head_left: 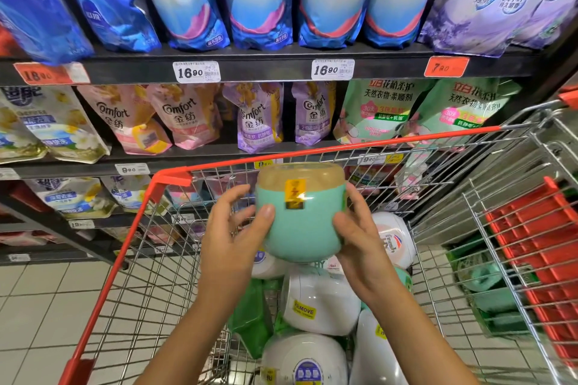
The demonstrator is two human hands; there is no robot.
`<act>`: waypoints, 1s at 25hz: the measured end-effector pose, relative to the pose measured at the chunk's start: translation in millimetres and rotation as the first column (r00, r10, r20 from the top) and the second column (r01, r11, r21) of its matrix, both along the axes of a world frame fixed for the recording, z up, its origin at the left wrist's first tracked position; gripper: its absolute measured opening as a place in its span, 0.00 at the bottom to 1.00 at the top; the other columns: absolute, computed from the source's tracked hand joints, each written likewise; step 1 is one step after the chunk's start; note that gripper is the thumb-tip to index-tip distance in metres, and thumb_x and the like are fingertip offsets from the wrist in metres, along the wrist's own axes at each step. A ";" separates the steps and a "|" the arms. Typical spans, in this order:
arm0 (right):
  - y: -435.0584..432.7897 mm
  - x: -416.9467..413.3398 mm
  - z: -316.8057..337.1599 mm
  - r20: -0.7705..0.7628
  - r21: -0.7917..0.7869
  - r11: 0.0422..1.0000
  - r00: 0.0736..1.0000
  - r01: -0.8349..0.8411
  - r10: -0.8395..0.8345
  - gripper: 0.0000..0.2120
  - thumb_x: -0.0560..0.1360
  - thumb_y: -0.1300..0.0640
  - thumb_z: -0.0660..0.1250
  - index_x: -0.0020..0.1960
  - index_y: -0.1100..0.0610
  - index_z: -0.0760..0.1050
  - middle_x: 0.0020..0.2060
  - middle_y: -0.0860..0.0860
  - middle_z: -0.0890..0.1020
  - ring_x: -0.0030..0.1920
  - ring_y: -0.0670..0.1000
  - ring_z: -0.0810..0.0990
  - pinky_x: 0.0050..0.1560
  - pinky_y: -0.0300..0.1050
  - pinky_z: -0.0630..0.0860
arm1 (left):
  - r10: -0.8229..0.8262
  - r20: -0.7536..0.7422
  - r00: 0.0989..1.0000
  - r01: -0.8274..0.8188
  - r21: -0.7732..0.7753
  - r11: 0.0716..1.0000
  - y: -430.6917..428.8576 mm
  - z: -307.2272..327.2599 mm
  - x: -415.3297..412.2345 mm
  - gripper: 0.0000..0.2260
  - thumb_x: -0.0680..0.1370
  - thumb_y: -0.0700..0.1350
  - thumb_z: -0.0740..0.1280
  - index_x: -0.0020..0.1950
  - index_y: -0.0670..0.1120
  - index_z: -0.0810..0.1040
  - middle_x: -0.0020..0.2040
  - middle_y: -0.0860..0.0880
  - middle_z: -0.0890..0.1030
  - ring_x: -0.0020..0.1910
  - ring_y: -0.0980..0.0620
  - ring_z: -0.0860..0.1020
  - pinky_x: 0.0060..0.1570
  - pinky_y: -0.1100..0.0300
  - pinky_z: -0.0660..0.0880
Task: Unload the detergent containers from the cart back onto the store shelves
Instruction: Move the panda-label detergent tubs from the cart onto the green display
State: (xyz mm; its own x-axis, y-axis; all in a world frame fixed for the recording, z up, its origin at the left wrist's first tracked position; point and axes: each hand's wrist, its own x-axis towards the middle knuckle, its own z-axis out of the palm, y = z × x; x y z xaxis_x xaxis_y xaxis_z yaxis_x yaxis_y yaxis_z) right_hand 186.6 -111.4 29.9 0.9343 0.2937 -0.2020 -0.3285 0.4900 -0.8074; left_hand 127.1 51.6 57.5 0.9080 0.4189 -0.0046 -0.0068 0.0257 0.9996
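The left hand [233,228] and right hand [353,233] clasp 1 green tub [301,231] from opposite sides, above the cart [344,147]. The 2-sided hold likely steadies it for shelving; white tubs [319,303] lie inside the cart.

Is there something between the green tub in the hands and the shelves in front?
Yes. The cart's red front rim and wire wall stand between the green tub, held by the left hand and right hand, and the shelves. The shelf rows in view are full of pouches.
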 end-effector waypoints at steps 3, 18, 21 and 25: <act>6.7 -3.9 9.9 0.141 -0.240 0.963 0.986 0.126 -0.094 0.33 0.63 0.56 0.74 0.68 0.52 0.71 0.67 0.56 0.74 0.65 0.52 0.75 0.62 0.50 0.75 | 0.004 0.035 0.999 -0.004 -0.017 1.000 -13.1 1.3 -2.6 0.37 0.57 0.58 0.76 0.64 0.51 0.69 0.49 0.63 0.81 0.47 0.63 0.81 0.41 0.70 0.76; -22.5 1.2 16.9 0.028 -0.217 0.947 0.968 -0.238 0.250 0.33 0.65 0.49 0.72 0.69 0.48 0.68 0.63 0.54 0.79 0.61 0.59 0.79 0.56 0.59 0.76 | -0.098 -0.049 0.994 0.075 -0.343 0.936 14.5 -13.3 8.3 0.32 0.60 0.60 0.75 0.60 0.46 0.79 0.50 0.46 0.85 0.47 0.48 0.84 0.42 0.57 0.82; -33.2 -5.8 19.5 0.055 -0.234 0.959 0.983 -0.160 0.177 0.30 0.65 0.52 0.73 0.67 0.48 0.71 0.58 0.55 0.82 0.54 0.55 0.82 0.50 0.49 0.80 | -0.109 -0.049 0.993 0.086 -0.338 0.937 4.8 -11.1 14.3 0.31 0.65 0.61 0.70 0.64 0.47 0.77 0.57 0.43 0.83 0.56 0.42 0.81 0.55 0.46 0.79; -51.1 -29.2 26.1 0.135 -0.237 0.967 0.989 0.098 -0.068 0.29 0.66 0.57 0.73 0.67 0.52 0.71 0.58 0.57 0.82 0.56 0.58 0.82 0.49 0.46 0.81 | -0.301 -0.003 0.954 0.292 -0.230 0.928 -10.4 -6.8 26.3 0.26 0.69 0.65 0.66 0.61 0.54 0.79 0.56 0.47 0.84 0.54 0.45 0.82 0.48 0.52 0.81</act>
State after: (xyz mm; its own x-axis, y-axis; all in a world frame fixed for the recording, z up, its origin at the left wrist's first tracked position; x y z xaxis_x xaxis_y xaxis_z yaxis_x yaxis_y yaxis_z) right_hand 157.4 -162.4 56.0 0.9757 0.1708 -0.1375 -0.1840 0.2963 -0.9372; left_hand 153.3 41.3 50.7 0.9879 0.1147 -0.1040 0.0734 0.2445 0.9669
